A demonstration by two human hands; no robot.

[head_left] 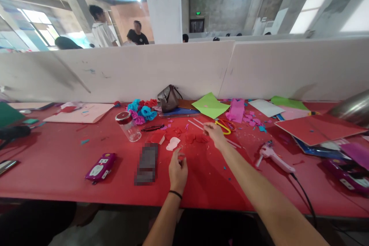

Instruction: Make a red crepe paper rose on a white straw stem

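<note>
My left hand (pixel 178 171), with a black band at the wrist, is low over the red table, just below pale pink paper petals (pixel 173 143). Its fingers are loosely curled and apart, and no object shows in them. Farther forward, my right hand (pixel 213 133) has its fingers bent together; whatever they may hold is hidden. Beside it are yellow-handled scissors (pixel 224 127) and clear glue sticks (pixel 197 123). Red paper pieces (pixel 196 138) lie left of the right hand. A pink glue gun (pixel 275 157) with a black cord rests to the right.
A lidded clear jar (pixel 128 127) stands left of centre, near crepe paper flowers (pixel 142 110) and a dark pouch (pixel 169 98). A blurred dark rectangular object (pixel 146 164) and a purple case (pixel 100 167) lie nearer. Coloured sheets (pixel 321 127) overlap at right. A white partition (pixel 161 63) borders the table.
</note>
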